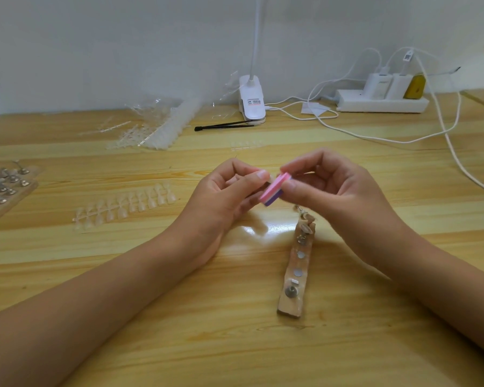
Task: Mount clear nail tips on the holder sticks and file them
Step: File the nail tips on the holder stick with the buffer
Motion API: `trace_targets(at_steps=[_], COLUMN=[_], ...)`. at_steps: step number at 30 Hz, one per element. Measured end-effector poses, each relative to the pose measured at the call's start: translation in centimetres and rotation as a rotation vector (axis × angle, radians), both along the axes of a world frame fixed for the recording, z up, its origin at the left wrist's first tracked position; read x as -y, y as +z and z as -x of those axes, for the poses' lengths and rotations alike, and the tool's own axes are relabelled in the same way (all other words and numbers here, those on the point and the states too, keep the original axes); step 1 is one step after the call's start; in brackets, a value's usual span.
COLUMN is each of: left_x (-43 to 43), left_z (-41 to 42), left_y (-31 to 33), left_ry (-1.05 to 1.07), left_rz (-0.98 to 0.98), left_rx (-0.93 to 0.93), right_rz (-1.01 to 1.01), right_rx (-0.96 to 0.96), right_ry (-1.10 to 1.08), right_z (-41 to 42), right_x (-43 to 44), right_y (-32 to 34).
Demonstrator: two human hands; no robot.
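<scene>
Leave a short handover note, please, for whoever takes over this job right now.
Left hand pinches what looks like a clear tip; right hand holds the pink-purple file block close to it. The wooden holder strip lies near the hands, a few tips at its far end, other spots bare. Unused tips lie in rows to the left. Left: finish filing, mount and file the rest.

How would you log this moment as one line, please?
step: filing; right hand: pinches pink-purple file block; left hand: pinches nail tip, mostly hidden; holder strip: on table
</scene>
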State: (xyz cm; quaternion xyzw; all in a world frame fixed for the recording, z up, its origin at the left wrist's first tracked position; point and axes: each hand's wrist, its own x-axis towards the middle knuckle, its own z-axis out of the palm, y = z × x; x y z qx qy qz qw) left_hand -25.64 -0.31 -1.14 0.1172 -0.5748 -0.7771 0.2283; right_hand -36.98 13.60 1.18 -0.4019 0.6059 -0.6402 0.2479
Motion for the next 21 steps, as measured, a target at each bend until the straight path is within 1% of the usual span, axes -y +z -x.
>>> trace_targets(at_steps=[2,5,9,13,17,18,21], left_x=[0.1,0.2,0.1,0.0,-0.1,-0.1,-0.3], left_z=[0.0,-0.1,0.0,-0.1,-0.1,-0.1,-0.1], left_y=[0.0,-0.1,-0.1,0.0,0.1,0.1,0.1], left_ry=[-0.006,-0.009,-0.008,0.003,0.008,0.018,0.012], left_rz=[0.004,0.01,0.008,0.017,0.024,0.017,0.056], left_rx=[-0.003,-0.001,-0.011,0.007,0.008,0.012,0.049], right_rz=[0.001,0.034,0.021,0.041,0.035,0.059,0.21], right_rx=[-0.01,0.024,0.002,0.027,0.013,0.065,0.325], right_ry=[0.007,-0.053,0.017,-0.035,0.024,0.005,-0.108], right_z=[-0.1,0.3,0.0,0.4,0.0,0.2,2.2], right_x=[0.0,-0.1,0.0,-0.1,0.1,0.1,-0.1], right_y=[0.0,0.2,-0.2,0.1,-0.3,-0.1,0.6])
